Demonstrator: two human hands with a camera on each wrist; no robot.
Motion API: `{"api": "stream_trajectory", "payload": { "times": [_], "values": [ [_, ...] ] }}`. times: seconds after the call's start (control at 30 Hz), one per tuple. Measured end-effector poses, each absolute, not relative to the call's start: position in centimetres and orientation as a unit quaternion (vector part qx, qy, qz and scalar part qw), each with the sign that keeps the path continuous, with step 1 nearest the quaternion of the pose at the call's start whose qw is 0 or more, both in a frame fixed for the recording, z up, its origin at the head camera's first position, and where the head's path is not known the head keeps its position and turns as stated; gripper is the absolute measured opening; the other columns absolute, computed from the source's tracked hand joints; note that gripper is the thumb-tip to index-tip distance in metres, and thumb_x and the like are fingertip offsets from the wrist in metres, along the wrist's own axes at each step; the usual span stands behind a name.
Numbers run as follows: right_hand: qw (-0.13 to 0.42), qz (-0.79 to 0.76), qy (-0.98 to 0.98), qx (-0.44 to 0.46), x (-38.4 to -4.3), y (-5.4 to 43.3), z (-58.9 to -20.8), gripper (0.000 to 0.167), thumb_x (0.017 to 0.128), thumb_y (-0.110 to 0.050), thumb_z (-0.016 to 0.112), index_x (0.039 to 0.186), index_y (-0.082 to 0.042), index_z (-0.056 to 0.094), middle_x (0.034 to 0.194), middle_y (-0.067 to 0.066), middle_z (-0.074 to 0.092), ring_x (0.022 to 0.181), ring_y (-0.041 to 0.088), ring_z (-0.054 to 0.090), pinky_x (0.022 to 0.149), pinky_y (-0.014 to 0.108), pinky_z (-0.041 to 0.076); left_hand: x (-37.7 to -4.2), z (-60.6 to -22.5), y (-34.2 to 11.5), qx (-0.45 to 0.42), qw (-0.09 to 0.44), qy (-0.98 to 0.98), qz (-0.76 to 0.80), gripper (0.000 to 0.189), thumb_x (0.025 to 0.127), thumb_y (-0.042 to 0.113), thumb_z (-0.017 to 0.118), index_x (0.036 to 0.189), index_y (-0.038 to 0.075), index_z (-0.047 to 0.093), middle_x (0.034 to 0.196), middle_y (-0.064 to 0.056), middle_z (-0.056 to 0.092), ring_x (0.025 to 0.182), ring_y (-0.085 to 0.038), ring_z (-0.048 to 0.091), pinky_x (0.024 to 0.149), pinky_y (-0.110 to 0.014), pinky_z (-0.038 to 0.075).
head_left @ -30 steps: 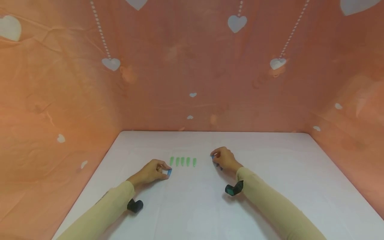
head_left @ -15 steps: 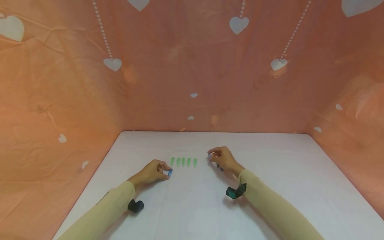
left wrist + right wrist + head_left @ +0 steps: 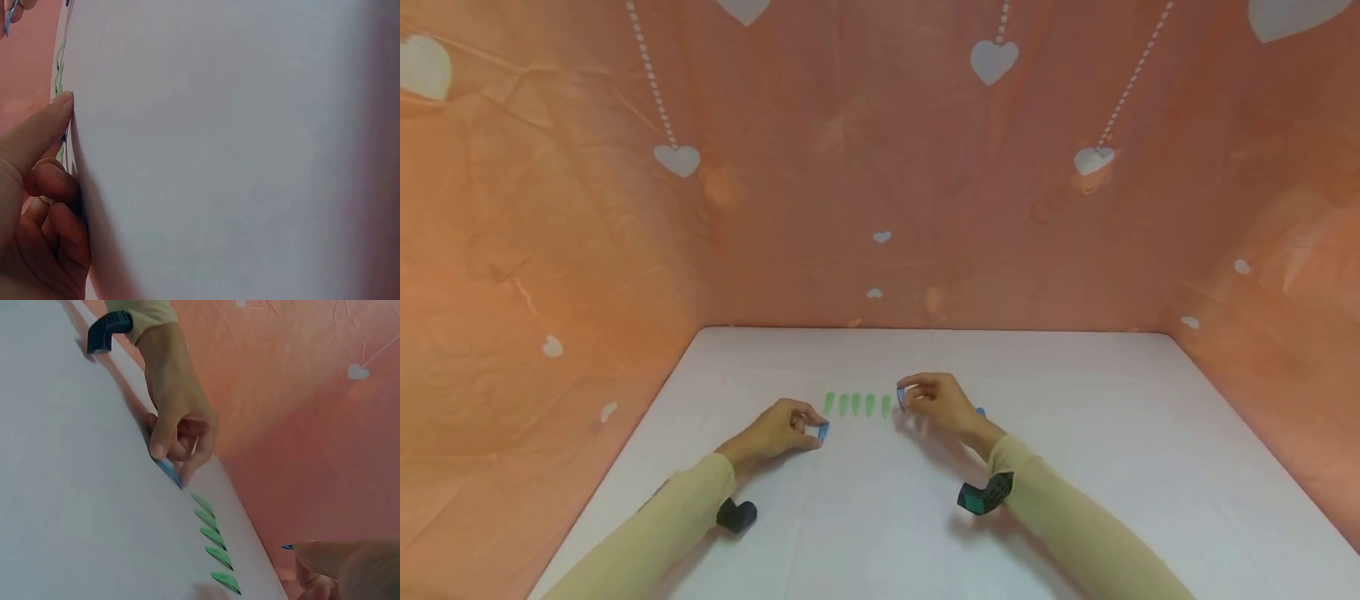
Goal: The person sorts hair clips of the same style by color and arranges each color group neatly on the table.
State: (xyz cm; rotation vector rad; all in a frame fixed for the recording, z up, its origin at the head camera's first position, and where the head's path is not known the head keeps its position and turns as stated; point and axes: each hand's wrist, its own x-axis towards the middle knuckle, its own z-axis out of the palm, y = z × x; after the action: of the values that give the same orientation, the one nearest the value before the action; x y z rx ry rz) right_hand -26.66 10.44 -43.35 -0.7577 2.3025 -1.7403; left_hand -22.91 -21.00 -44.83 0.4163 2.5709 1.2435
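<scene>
Several slim green snap hair clips [image 3: 856, 404] lie side by side in a row on the white tabletop. At the row's left end, my left hand [image 3: 775, 431] pinches a blue hair clip [image 3: 823, 431] between thumb and finger, low at the table. My right hand [image 3: 942, 403] holds another blue hair clip [image 3: 901, 397] by its fingertips, just right of the row. The right wrist view shows this blue clip [image 3: 287, 546] raised off the table, and the left hand's clip [image 3: 169, 473] near the surface. Fingers partly hide the left clip in the left wrist view.
A further blue piece [image 3: 981, 412] shows behind my right wrist, mostly hidden. The white table [image 3: 865, 517] is bounded by orange cloth walls [image 3: 820, 250] with pale hearts. Each sleeve carries a dark wrist device [image 3: 985, 493].
My right hand has moved left with its blue hair clip, nearer to the green row, uncovering a blue piece behind it. The left hand stays in place.
</scene>
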Motion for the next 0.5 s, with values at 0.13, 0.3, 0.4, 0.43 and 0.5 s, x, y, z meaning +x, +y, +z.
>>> {"api": "stream_trajectory", "payload": {
  "times": [0.13,0.3,0.4,0.43,0.5],
  "values": [
    [0.096,-0.595,0.76,-0.245,-26.1,9.9,-43.4,0.031,0.093,0.005,0.064,0.122,0.017,0.061,0.091,0.025,0.072,0.077,0.0,0.061,0.07,0.019,0.049,-23.0,-44.9,-21.0,0.143,0.126,0.885,0.425,0.033,0.085,0.006,0.078,0.115,-0.005,0.07,0.058,0.005,0.043,0.054,-0.008,0.036,0.057,-0.021,0.034],
    [0.109,-0.585,0.766,-0.241,-25.6,9.1,-43.7,0.032,0.093,0.001,0.066,0.122,0.012,0.063,0.092,0.022,0.073,0.079,0.003,0.06,0.069,0.021,0.048,-23.0,-45.0,-20.9,0.145,0.128,0.883,0.428,0.034,0.085,0.006,0.078,0.116,-0.006,0.069,0.058,0.005,0.043,0.055,-0.008,0.036,0.056,-0.021,0.034],
    [0.103,-0.581,0.768,-0.249,-25.3,8.5,-44.0,0.032,0.092,-0.001,0.067,0.122,0.011,0.064,0.093,0.025,0.073,0.075,0.005,0.059,0.065,0.021,0.044,-22.9,-45.0,-20.9,0.144,0.129,0.882,0.43,0.034,0.085,0.006,0.078,0.116,-0.006,0.069,0.058,0.004,0.043,0.055,-0.008,0.036,0.056,-0.02,0.033],
    [0.103,-0.583,0.766,-0.251,-25.2,8.3,-44.1,0.032,0.092,0.0,0.067,0.121,0.012,0.065,0.093,0.026,0.073,0.072,0.006,0.058,0.062,0.021,0.043,-22.9,-45.0,-21.0,0.143,0.129,0.883,0.429,0.034,0.085,0.006,0.078,0.116,-0.006,0.069,0.058,0.004,0.043,0.055,-0.008,0.036,0.056,-0.02,0.033],
    [0.1,-0.586,0.761,-0.258,-25.0,7.8,-44.3,0.032,0.091,0.001,0.068,0.121,0.012,0.065,0.093,0.028,0.073,0.066,0.005,0.055,0.058,0.021,0.04,-22.9,-45.0,-21.0,0.144,0.127,0.883,0.428,0.034,0.085,0.006,0.078,0.116,-0.006,0.07,0.058,0.004,0.042,0.055,-0.008,0.035,0.056,-0.021,0.033]
  ]
}}
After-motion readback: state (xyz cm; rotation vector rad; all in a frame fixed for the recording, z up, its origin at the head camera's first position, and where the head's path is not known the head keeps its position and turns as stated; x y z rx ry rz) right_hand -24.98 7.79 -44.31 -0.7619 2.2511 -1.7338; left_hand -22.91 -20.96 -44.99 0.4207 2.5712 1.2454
